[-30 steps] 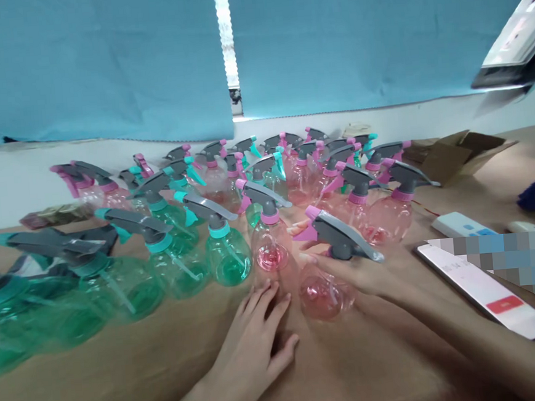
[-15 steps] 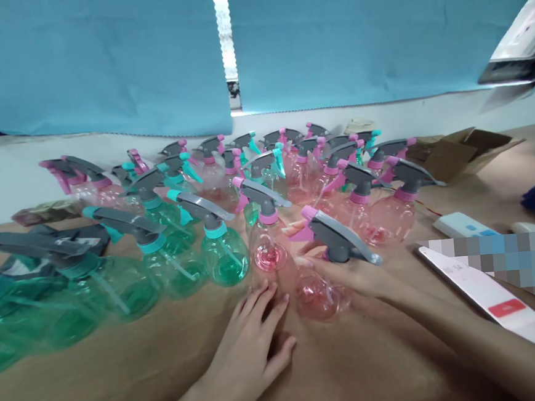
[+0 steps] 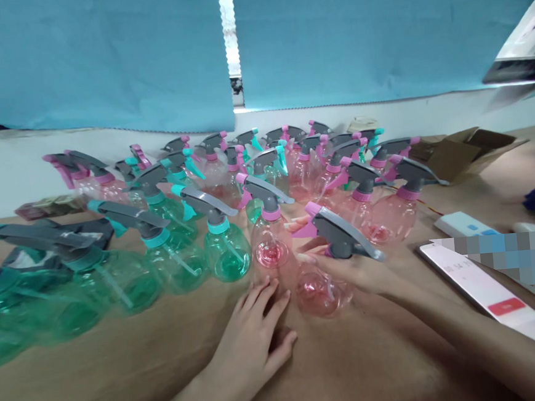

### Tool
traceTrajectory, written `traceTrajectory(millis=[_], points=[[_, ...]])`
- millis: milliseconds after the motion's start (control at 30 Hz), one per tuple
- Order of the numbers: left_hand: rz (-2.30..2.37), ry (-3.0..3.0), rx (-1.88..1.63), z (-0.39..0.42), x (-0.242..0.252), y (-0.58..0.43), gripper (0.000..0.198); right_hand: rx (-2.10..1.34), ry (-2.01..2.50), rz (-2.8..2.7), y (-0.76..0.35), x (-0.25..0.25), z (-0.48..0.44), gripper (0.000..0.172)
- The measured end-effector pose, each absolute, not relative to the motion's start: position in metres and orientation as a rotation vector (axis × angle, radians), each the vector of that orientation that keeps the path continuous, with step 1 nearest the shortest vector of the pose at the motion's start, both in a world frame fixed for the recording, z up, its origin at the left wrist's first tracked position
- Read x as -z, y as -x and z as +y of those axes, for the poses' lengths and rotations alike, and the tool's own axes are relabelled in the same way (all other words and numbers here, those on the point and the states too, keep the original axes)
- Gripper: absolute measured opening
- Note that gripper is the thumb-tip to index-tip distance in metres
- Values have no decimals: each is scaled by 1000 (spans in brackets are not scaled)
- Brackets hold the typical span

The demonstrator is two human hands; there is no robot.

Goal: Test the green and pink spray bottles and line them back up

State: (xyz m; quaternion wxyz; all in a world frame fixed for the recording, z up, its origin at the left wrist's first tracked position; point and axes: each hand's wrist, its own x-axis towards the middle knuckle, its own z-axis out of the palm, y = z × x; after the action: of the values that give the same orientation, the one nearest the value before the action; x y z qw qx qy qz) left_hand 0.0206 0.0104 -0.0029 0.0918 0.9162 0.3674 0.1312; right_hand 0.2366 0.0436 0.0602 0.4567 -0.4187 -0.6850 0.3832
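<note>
A pink spray bottle (image 3: 318,286) with a grey trigger head stands at the front of a crowd of bottles on the brown table (image 3: 123,372). My right hand (image 3: 347,268) is wrapped round its neck just under the head. My left hand (image 3: 255,343) lies flat on the table with fingers spread, its fingertips near the base of another pink bottle (image 3: 271,249). Several green bottles (image 3: 225,250) with teal collars stand to the left, and more pink ones (image 3: 389,215) behind.
A phone (image 3: 485,291) with a red button on its screen lies at the right, beside a white device (image 3: 464,223). An open cardboard box (image 3: 458,151) sits at the back right. Blue curtains (image 3: 99,59) hang behind, above a white sill.
The view has shifted slightly. Both hands and the held pink bottle stay where they were.
</note>
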Motion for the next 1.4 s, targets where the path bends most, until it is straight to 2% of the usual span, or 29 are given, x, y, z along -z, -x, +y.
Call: traceTrajectory(millis=[133, 300, 667, 1033, 1300, 1400], points=[[1085, -2710, -413, 11, 3, -21, 46, -981, 1005, -1723, -237, -60, 43, 37], [1088, -2723, -392, 11, 4, -21, 46, -966, 1001, -1775, -239, -56, 45, 31], [1093, -2725, -375, 10, 2, -21, 46, -986, 958, -1703, -238, -58, 45, 42], [1096, -2764, -328, 10, 4, -21, 47, -885, 941, -1729, -238, -55, 45, 31], [1089, -2770, -317, 11, 2, -22, 47, -884, 998, -1675, -237, -55, 46, 30], [1090, -2770, -329, 12, 3, -22, 47, -861, 997, -1697, -237, -56, 46, 21]])
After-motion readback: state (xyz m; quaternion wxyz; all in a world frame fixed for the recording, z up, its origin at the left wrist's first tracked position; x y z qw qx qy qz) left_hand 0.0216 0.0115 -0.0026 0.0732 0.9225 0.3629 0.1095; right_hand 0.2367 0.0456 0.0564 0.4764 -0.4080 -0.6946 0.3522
